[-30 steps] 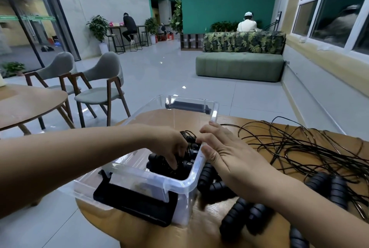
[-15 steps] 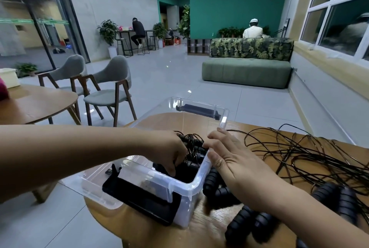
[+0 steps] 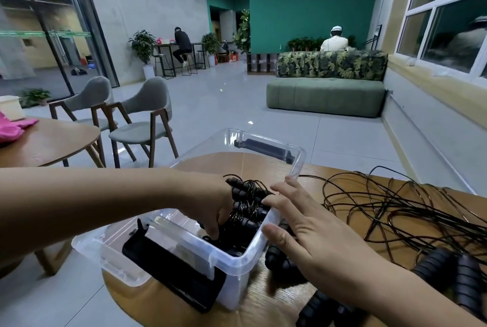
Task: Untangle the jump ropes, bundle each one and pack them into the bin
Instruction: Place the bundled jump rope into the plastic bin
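Clear plastic bin (image 3: 299, 160) with black latches, set at the near-left edge of a round wooden table (image 3: 263, 308). The left hand (image 3: 214, 205) is lowered inside the bin, fingers curled down around a bundled rope (image 3: 246, 207) that is lodged against the bin's right wall. The right hand (image 3: 313, 229) is held flat, fingers straight and spread, laid on that wall's rim from outside, thumb at the near corner. The hands are kept just apart. Loose ropes (image 3: 395, 210) are left tangled on the table to the right, with ribbed black handles (image 3: 448, 274) beside the right forearm.
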{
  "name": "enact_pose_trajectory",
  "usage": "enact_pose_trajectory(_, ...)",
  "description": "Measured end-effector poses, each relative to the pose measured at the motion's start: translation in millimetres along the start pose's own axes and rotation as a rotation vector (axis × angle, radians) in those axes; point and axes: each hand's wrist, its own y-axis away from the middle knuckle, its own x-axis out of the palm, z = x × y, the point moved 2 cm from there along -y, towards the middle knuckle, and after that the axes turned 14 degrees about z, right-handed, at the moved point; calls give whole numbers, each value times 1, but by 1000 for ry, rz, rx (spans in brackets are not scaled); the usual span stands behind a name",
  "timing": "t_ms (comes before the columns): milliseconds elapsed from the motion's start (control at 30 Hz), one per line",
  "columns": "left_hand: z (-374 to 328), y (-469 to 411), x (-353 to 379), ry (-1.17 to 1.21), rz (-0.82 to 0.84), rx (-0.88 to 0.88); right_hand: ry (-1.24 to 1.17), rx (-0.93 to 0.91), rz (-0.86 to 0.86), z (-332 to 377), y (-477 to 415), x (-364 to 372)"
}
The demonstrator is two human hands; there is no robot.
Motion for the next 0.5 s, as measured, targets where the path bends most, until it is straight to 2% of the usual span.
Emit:
enact_pose_trajectory(167,-4,0,11,20,287,-56,-11,-12,-11,3,-6,2)
enact_pose_trajectory(367,12,-3,21,235,235,2,-9,-28,-5,9,-15,-1)
enact_pose_trajectory(500,15,1,34,333,357,21,-4,-30,-10,8,-17,0)
